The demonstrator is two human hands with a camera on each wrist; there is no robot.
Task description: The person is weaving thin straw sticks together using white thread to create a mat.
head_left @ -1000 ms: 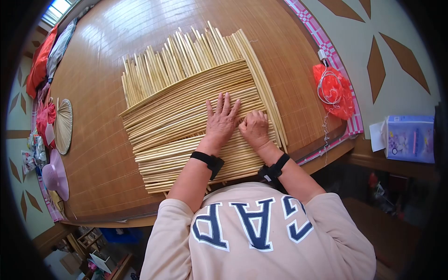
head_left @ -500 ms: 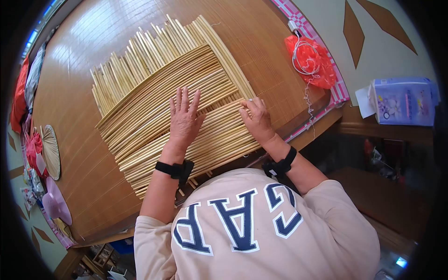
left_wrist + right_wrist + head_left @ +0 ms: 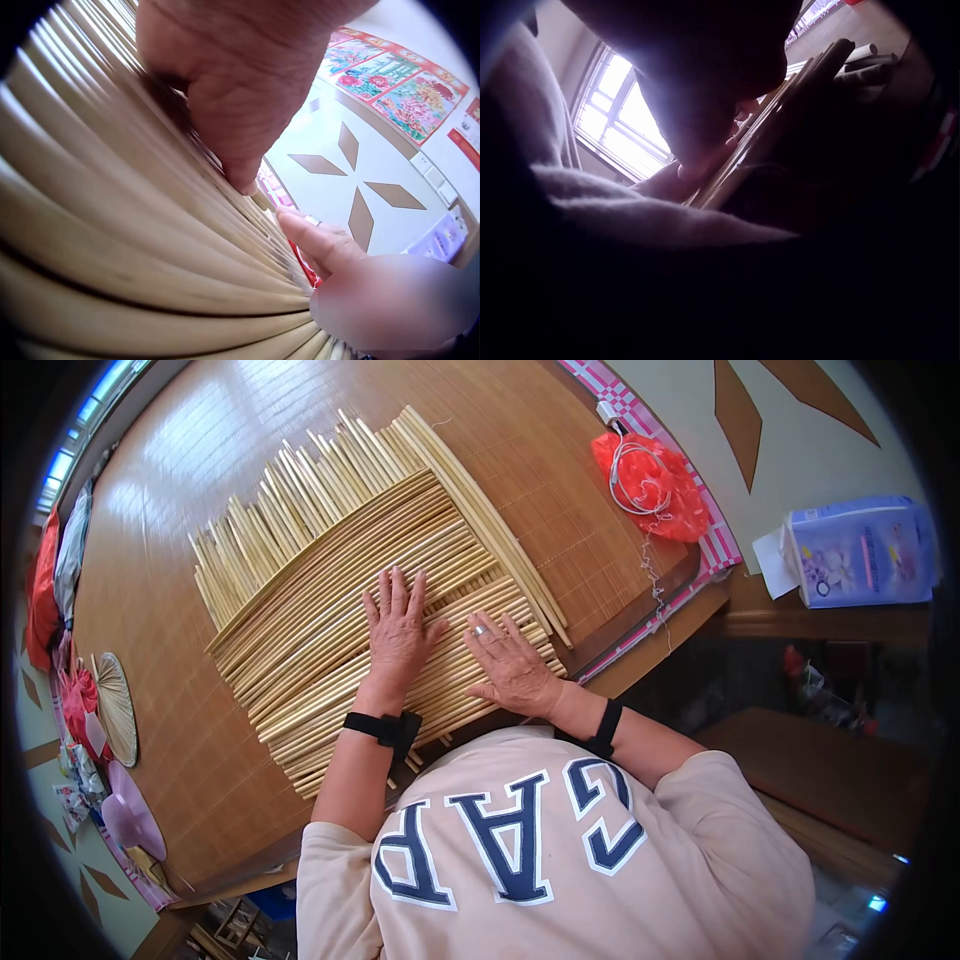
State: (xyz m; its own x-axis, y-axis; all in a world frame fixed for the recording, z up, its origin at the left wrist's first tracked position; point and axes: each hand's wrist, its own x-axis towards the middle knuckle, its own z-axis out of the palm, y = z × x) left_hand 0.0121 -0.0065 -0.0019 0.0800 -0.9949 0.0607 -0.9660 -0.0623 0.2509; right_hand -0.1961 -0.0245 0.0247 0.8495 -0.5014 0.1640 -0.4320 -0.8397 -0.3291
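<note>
A layer of pale, slender wooden sticks lies side by side across the table in front of me. My left hand rests on the middle of this layer, fingers straight and a little spread. To its right, my right hand lies over the nearer sticks by their right ends, its fingers extended and a ring on one. In the left wrist view the left thumb points down at the sticks, and the ringed right hand shows beyond it. The right wrist view is mostly dark.
More sticks point away at the far side, and long ones run along the right. A red plastic bag with a white cable sits near the right edge. A fan and pink hat lie left.
My right hand has let go of the stick ends at the right edge, straightened its fingers and moved left onto the nearer sticks. My left hand stays spread on the layer. The head view has turned.
</note>
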